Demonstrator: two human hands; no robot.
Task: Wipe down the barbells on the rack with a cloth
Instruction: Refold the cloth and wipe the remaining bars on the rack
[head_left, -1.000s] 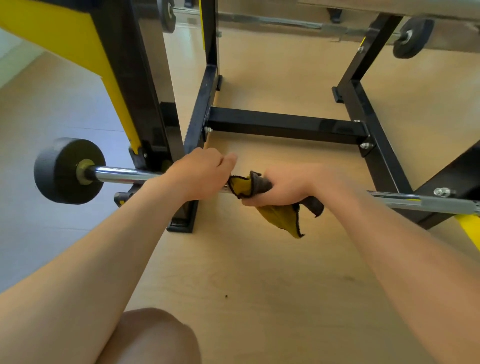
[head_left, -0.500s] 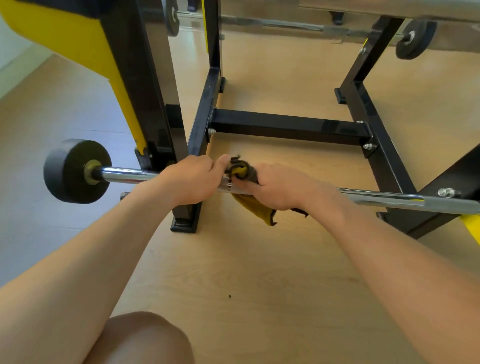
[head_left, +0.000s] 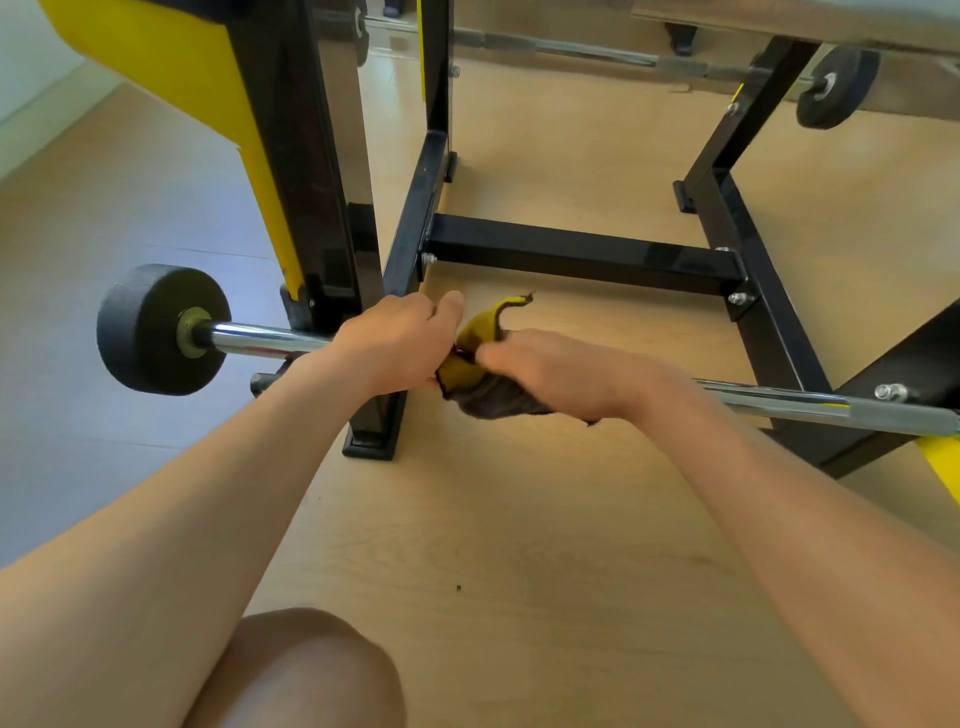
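A chrome barbell lies low across the black and yellow rack, with a black round weight on its left end. My left hand is closed around the bar just right of the rack's left upright. My right hand presses a yellow and dark grey cloth around the bar, right beside my left hand. The cloth's yellow corner sticks up between the two hands. The bar under both hands is hidden.
The rack's black base crossbar and side rails stand on the light wood floor behind the bar. A second barbell with a black weight rests at the back. My bare knee shows at the bottom.
My right hand has slid the cloth leftward along the bar until it meets my left hand, and the cloth has bunched up. My left hand keeps its grip.
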